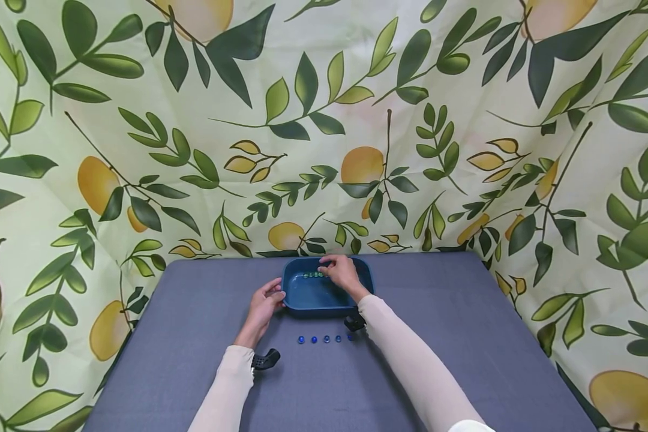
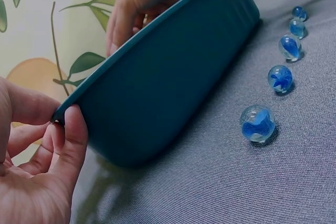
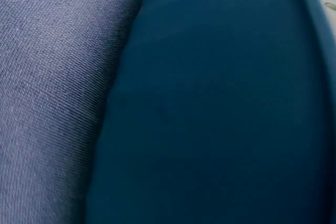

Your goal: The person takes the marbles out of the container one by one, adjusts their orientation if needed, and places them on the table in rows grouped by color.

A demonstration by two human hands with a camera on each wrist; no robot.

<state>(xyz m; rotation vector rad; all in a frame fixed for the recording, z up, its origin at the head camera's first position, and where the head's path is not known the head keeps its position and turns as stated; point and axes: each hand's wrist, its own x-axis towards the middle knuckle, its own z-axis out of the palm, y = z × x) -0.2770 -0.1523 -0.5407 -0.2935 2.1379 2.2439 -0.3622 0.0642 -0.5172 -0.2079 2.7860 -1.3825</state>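
Observation:
A dark blue rectangular tub point(image 1: 324, 312) sits near the far edge of the table. My left hand point(image 1: 261, 309) pinches its rim at the left end, thumb outside, as the left wrist view shows. My right hand point(image 1: 342, 275) reaches over the front rim into the tub, fingertips close by a short row of green glass marbles point(image 1: 311, 275). I cannot tell whether those fingers hold a marble. The tub's outer wall point(image 3: 220, 98) fills most of the right wrist view, which hides the right hand. Several clear marbles with blue swirls point(image 2: 257, 124) lie in a row before the tub.
Grey cloth covers the table point(image 1: 205, 324). A leaf-and-fruit patterned curtain point(image 1: 302, 198) rises behind the table and along both sides. The rightmost blue marble point(image 1: 350, 338) lies partly beneath my right forearm in the head view.

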